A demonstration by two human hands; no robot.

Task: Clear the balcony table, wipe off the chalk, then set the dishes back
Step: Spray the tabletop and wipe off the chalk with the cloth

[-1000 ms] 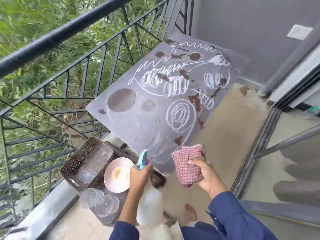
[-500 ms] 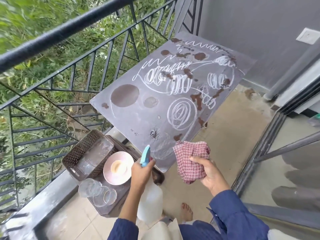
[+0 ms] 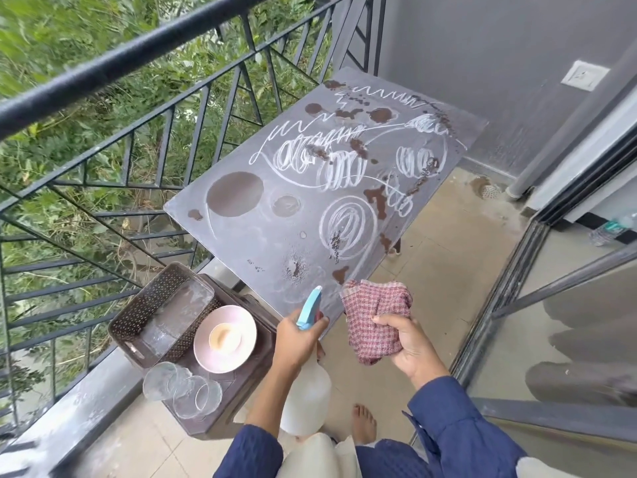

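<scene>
While the white chalk scribbles (image 3: pixel 344 222) cover the dark grey rectangular tabletop (image 3: pixel 262 250) from middle to far right, the translucent plastic spray bottle with a blue trigger (image 3: pixel 305 391) is gripped at its neck by the left hand (image 3: pixel 298 343), nozzle aimed at the near edge. The red-and-white checked cloth (image 3: pixel 374 312) is bunched in the right hand (image 3: pixel 408 343) over the near corner. Being soft and limp, the cloth is best kept wadded in the palm. The pink plate (image 3: pixel 238 339) and clear glass dishes (image 3: pixel 182 388), on the brown stool (image 3: pixel 248 384) at near left, are judged fragile; lifting by the rims is advised.
</scene>
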